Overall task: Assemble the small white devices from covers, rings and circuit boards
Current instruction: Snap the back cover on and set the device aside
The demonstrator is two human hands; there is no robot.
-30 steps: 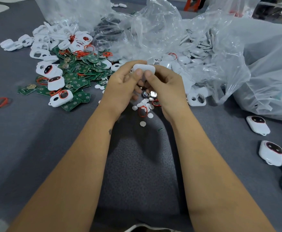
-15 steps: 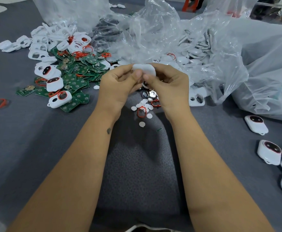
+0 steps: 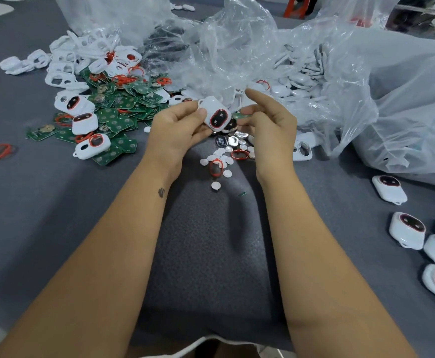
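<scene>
Across the grey felt-covered table (image 3: 56, 228), crumpled clear plastic bags (image 3: 237, 52) sprawl along the far side, holding heaps of white plastic covers (image 3: 306, 71) that show through the film. To the left lies a loose heap of green circuit boards (image 3: 123, 117) mixed with more white covers and thin red rubber rings (image 3: 0, 151). At the right edge sits a cluster of finished white devices (image 3: 407, 229), each with a dark oval window edged in red.

Between the hands, held above the table, is the small white plastic device (image 3: 215, 115) with its red-ringed dark window tilted toward the camera. The left hand (image 3: 177, 127) pinches it by the upper end, thumb on the face and fingers curled behind. The right hand (image 3: 268, 120) is just beside it, not touching the shell as far as I can tell, forefinger raised and the other fingers loosely curled; a small green part may sit at its fingertips, but that is too blurred to say.

Below the hands lie shiny silver coin cells (image 3: 233, 139) and little white round discs (image 3: 221, 153).

The device looks light and rigid, with a smooth shell that could slip. It seems best held by its long edges or the plain upper end, keeping fingers off the window, since the soft ring could be pushed out of its seat.
</scene>
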